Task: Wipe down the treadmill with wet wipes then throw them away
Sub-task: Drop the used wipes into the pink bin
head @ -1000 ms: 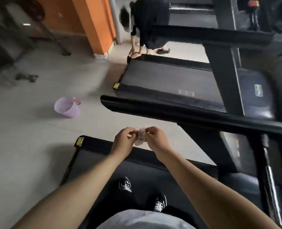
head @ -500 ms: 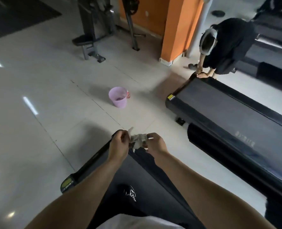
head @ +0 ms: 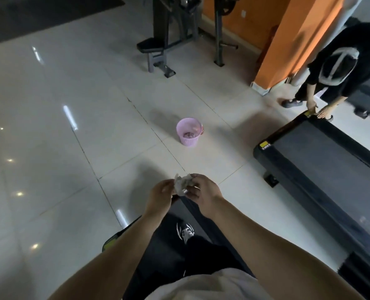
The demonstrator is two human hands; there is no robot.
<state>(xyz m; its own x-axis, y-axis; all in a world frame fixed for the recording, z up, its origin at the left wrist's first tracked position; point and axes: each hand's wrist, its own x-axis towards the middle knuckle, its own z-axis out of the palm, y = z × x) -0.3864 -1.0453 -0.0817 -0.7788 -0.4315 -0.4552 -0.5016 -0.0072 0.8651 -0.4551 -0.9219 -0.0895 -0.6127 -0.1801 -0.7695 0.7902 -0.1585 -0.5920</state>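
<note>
The left hand (head: 160, 194) and right hand (head: 204, 192) share a crumpled wet wipe (head: 183, 184), fingers of both clamped on it, probably balling it up to throw. The pink wastebasket (head: 189, 132) stands ahead on the floor, beyond the treadmill (head: 156, 254) underfoot.

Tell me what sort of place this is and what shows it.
Most likely a gym: the treadmill underfoot, a second treadmill beside it, and a weight machine with a padded seat farther off on the tiled floor.
</note>
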